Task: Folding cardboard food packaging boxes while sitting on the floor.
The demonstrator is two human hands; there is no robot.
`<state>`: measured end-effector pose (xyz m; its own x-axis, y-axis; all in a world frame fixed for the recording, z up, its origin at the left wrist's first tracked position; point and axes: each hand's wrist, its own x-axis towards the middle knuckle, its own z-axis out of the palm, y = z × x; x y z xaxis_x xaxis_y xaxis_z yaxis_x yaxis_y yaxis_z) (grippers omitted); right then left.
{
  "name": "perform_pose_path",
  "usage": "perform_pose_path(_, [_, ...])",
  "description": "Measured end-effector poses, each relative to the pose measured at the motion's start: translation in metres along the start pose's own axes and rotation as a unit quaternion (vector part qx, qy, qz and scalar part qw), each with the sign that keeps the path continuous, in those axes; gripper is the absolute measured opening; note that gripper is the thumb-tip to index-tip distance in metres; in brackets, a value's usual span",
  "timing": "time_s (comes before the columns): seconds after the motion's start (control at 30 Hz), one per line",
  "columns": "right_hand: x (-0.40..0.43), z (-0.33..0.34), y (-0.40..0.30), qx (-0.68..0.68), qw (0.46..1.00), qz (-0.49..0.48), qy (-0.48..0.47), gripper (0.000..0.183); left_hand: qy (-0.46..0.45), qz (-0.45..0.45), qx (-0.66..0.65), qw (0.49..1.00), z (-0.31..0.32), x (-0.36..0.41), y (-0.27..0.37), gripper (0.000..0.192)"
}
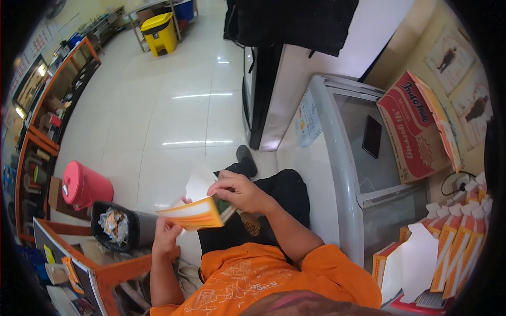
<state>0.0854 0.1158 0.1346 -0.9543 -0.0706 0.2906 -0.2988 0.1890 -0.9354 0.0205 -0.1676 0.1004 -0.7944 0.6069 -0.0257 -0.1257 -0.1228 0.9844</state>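
Observation:
A yellow and orange printed paperboard carton (193,213) with a white inner flap is held between my two hands, above my lap. The fingers of my left hand (168,233) pinch its lower left end. My right hand (237,191) grips its upper right edge, near the raised white flap. A green patch shows beside the carton under my right hand; what it belongs to is unclear. To the right stand several folded cartons (450,245) of similar colours with white flaps up, and one larger white flap (419,260) rises in front of them.
A chest freezer (344,158) with a phone (372,136) and a red noodle carton (415,130) on its top stands at the right. On the left are a lined waste bin (114,227), a pink lidded bucket (87,185) and an orange-framed table (126,268). A yellow bin (160,34) is farther off.

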Motion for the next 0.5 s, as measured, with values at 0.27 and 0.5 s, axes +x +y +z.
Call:
perform_pose_path(0.27, [-0.052,-0.041,0.012,0.104,0.954,0.159,0.234,0.029,-0.092,-0.061,0.081,0.991,0.039,0.047,-0.007,0.027])
perform_pose_path(0.5, [-0.083,-0.019,-0.034,-0.311,0.928,-0.032,0.203,0.037,-0.388,0.03,0.435,0.812,0.115,0.076,0.012,0.03])
